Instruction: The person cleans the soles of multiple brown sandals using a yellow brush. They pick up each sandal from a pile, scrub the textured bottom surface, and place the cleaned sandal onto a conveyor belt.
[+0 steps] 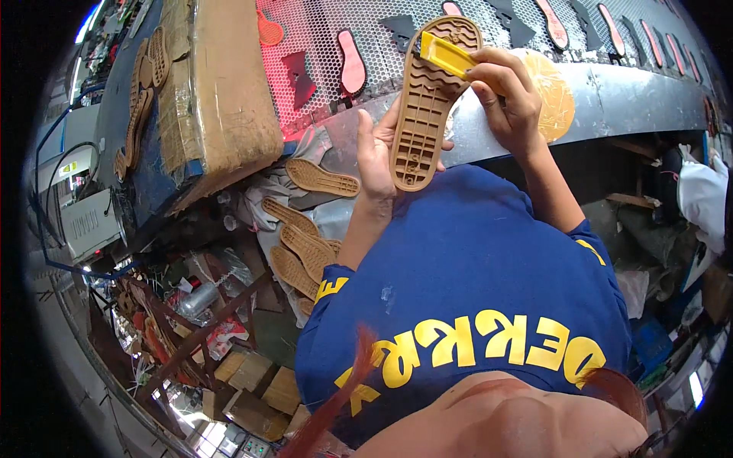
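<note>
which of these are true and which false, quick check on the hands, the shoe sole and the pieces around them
1. The left hand holds a brown shoe sole. True.
2. The right hand is empty. False: the right hand grips a yellow tool.
3. The sole's face toward the camera has wavy lines and a grid. True.
4. The pink insole-shaped pieces lie on a solid wooden board. False: the pink insole-shaped pieces lie on a perforated surface.
5. More brown soles lie to the left of the left hand. True.
</note>
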A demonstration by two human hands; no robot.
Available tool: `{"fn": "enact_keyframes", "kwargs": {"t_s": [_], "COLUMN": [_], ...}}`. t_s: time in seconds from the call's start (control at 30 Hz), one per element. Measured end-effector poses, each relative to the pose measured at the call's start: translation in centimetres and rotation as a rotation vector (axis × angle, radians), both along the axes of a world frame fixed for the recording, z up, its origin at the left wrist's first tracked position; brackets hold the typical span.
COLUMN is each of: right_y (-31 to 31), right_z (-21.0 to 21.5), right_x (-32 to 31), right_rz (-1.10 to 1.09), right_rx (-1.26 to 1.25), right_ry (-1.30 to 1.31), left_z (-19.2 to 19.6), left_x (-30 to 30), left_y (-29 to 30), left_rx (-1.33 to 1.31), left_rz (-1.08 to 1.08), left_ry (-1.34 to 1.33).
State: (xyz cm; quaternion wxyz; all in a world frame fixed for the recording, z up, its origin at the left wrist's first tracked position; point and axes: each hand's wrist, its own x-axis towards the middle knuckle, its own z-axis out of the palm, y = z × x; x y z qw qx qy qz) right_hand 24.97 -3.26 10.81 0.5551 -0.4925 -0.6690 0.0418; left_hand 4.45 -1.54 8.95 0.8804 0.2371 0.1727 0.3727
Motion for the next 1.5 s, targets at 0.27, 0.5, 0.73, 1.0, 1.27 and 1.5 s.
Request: {"fn": "enact_keyframes", "kwargs": {"t_s": [0.27, 0.5, 0.73, 1.0, 1.27, 1.5], "right_y": [-2.1, -4.2, -4.9, -4.3, -3.2, -2.5], "right_z": [0.8, 0.5, 0.9, 0.9, 1.6, 2.6], "right_x": [-0.7, -2.7, -3.2, -2.0, -0.3, 1.2], "right_rz": [0.205, 0.354, 0.451, 0.566, 0.707, 0.851], "right_rx": [-0.103, -0.109, -0.123, -0.187, -0.259, -0.299], "right_ry": [-0.03, -0.071, -0.073, -0.048, 0.051, 0.155], "left_z": [0.0, 1.0, -1.2, -1.3, -0.2, 1.1], "left_x": [0.1, 0.6, -0.1, -0.3, -0.5, -0.3], "left_y": [0.6, 1.6, 2.3, 3.1, 3.8, 3.8], "left_rx": [-0.045, -0.485, -0.234, -0.382, -0.533, -0.541], "left_rz": [0.014, 0.229, 0.072, -0.002, -0.158, -0.436], "left_ry": [-0.012, -0.153, -0.109, -0.148, -0.232, -0.375]}}
